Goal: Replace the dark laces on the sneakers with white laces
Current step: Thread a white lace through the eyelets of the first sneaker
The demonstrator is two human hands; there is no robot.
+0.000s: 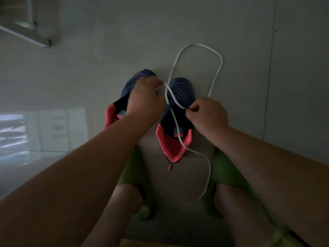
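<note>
Since the white lace (216, 56) is limp, both hands (145, 97) (207, 114) pinch it mid-frame; gripping near its tip seems best.

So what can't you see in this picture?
All in the head view:
- The middle of the left sneaker: the left hand covers it.
- Where the white lace goes inside each fist: curled fingers hide it; the right hand hides its end.
- Eyelets on the right sneaker: too dim and small.
- Green slippers: partly behind the arms.
</note>
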